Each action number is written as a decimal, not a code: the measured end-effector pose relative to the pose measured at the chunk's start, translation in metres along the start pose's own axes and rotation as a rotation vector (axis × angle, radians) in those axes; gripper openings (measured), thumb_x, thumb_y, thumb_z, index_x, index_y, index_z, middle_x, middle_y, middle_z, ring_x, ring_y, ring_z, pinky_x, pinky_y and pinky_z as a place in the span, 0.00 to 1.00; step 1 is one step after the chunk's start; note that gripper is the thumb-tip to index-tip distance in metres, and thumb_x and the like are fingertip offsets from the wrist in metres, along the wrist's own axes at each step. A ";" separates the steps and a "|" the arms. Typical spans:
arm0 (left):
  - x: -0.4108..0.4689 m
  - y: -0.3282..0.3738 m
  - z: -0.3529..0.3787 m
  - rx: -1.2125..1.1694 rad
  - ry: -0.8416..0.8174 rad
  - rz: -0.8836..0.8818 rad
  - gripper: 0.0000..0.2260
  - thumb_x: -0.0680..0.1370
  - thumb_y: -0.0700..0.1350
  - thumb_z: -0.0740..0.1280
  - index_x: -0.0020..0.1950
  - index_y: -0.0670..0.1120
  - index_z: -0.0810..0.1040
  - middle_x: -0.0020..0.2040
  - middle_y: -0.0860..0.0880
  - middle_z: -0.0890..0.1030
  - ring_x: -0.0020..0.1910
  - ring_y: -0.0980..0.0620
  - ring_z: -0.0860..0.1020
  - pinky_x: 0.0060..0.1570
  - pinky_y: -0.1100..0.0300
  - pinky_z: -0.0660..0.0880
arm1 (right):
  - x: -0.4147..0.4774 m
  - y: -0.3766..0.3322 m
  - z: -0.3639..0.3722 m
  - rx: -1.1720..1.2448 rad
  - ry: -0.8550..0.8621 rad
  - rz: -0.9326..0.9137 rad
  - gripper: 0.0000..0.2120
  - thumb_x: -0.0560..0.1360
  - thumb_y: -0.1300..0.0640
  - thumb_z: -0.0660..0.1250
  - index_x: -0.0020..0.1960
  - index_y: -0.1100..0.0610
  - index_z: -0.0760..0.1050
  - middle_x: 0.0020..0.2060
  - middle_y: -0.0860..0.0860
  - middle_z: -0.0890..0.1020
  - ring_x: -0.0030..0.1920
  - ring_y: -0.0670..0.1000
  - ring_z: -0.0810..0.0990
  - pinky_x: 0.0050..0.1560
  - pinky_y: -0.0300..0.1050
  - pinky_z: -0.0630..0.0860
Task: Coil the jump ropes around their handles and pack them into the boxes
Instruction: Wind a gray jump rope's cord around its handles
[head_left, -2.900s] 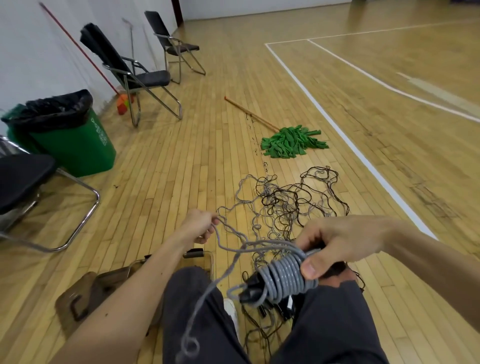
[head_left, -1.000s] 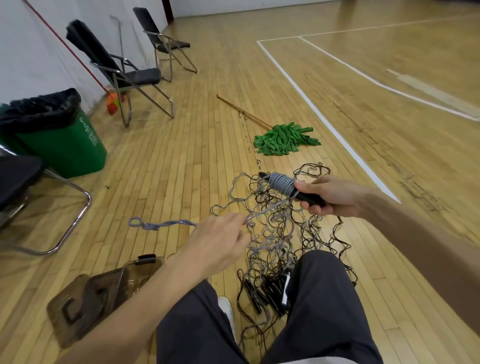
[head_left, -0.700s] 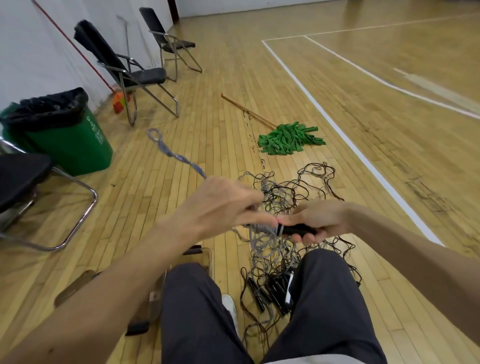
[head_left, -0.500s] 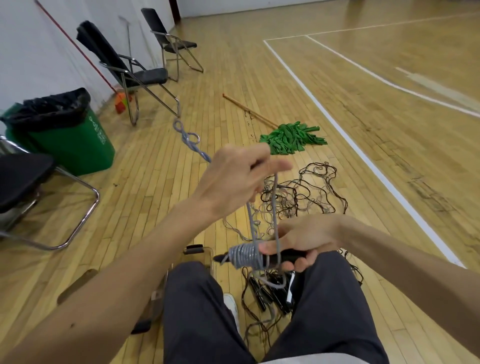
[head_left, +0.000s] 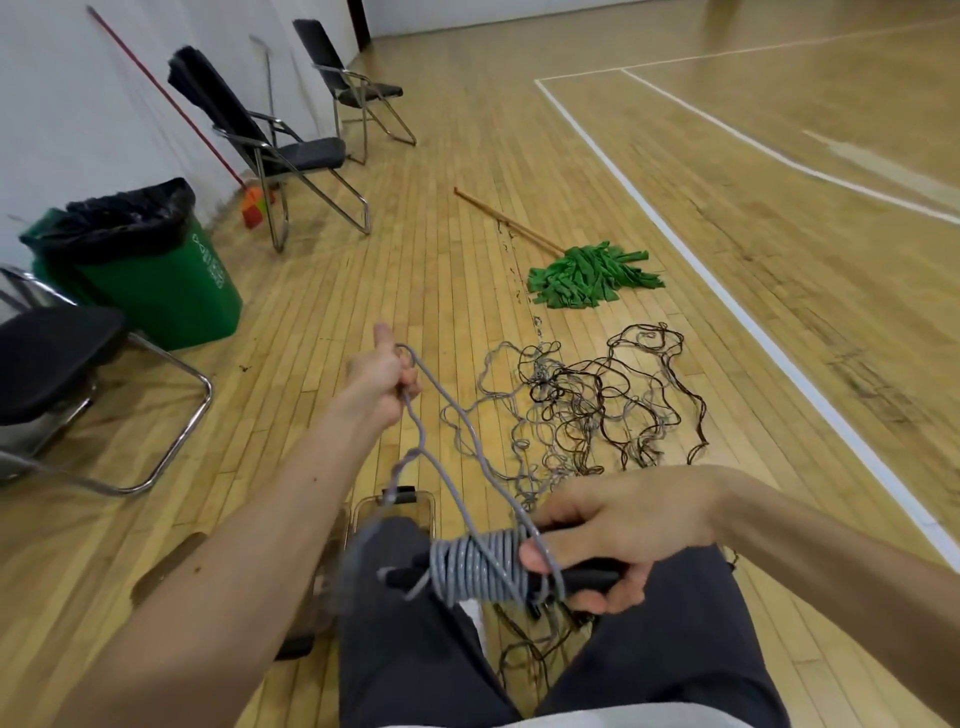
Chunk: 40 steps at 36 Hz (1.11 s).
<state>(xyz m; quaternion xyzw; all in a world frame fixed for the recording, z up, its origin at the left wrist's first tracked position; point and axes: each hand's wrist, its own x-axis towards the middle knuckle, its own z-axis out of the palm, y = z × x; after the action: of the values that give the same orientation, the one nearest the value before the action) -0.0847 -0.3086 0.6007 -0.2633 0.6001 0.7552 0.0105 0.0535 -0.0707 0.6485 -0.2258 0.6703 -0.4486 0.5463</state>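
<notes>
My right hand (head_left: 618, 535) grips the black handles (head_left: 589, 579) of a jump rope above my lap. Grey rope (head_left: 475, 569) is wound in a tight coil around those handles. A doubled length of the same grey rope runs up and left to my left hand (head_left: 384, 376), which grips it with the thumb raised. A tangled pile of grey and black jump ropes (head_left: 587, 410) lies on the wooden floor ahead. A clear plastic box (head_left: 395, 512) with a black latch sits on the floor by my left knee, partly hidden by my arm.
A green mop (head_left: 589, 275) with a wooden stick lies beyond the pile. A green bin (head_left: 156, 280) with a black bag stands at the left. Folding chairs (head_left: 280, 150) line the wall; another chair (head_left: 57, 364) is near left. White court lines (head_left: 727, 306) cross the floor.
My left hand has swung from above the handles out to the left and away, pulling the grey rope taut. The right hand with the coiled handles has dropped lower over my lap.
</notes>
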 end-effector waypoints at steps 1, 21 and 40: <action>0.000 -0.005 -0.001 0.007 -0.002 -0.010 0.21 0.84 0.58 0.55 0.37 0.46 0.69 0.21 0.54 0.66 0.18 0.58 0.64 0.19 0.65 0.64 | -0.001 -0.002 -0.001 0.013 -0.015 -0.013 0.13 0.83 0.47 0.61 0.45 0.51 0.77 0.33 0.50 0.76 0.26 0.46 0.71 0.28 0.33 0.71; -0.037 -0.084 0.014 0.669 -0.018 0.087 0.15 0.86 0.53 0.54 0.54 0.43 0.71 0.37 0.44 0.79 0.26 0.50 0.76 0.23 0.61 0.72 | 0.001 0.003 -0.004 0.078 0.023 -0.140 0.29 0.66 0.25 0.67 0.43 0.52 0.77 0.30 0.51 0.75 0.25 0.49 0.67 0.25 0.36 0.66; -0.097 -0.039 -0.004 0.214 -1.260 -0.119 0.40 0.73 0.73 0.56 0.71 0.44 0.73 0.64 0.39 0.79 0.59 0.40 0.80 0.55 0.48 0.79 | -0.008 0.015 -0.020 0.327 0.078 -0.288 0.14 0.72 0.42 0.69 0.41 0.52 0.81 0.27 0.45 0.76 0.21 0.41 0.69 0.21 0.31 0.64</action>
<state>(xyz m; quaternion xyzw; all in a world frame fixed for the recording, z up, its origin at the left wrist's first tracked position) 0.0135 -0.2721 0.6054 0.2006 0.5352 0.6993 0.4292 0.0397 -0.0500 0.6398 -0.2100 0.5702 -0.6330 0.4796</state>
